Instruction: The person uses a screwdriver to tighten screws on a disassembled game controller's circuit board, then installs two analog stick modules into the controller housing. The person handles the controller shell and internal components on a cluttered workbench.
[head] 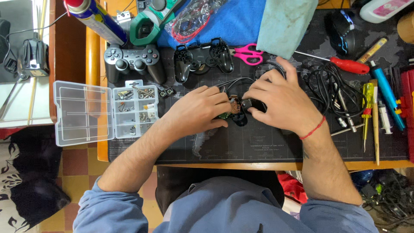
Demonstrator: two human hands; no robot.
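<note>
Black glossy plastic controller shell half (241, 117) sits mid-desk on a dark printed mat (258, 144), with a small green circuit board (228, 113) on it, brown part on top. Left hand (200, 111) curls over the board from the left, fingertips pinching its edge. Right hand (276, 97) comes from the right, fingers bent and pressed on the shell, thumb underneath; thin red string around that wrist. Both hands nearly touch over the board. Thin black cable (235, 82) loops out just above them.

Behind: a whole grey gamepad (133, 60), rounded grips, and beside it an empty black shiny front shell (202, 58) with holes. Pink-handled scissors (248, 52) next to that shell. Clear plastic compartment box (105, 112) lies open at left, lid flat, small metal screws in the cells. Blue-yellow spray can (97, 17) upper left. Right side: red-handled screwdriver (345, 64), yellow see-through screwdriver (367, 97), blue pen-shaped tool (387, 95), tangled black wires (327, 86). Blue cloth (241, 19) and teal folded rag (286, 23) at top. Desk (92, 60) edge is orange wood
</note>
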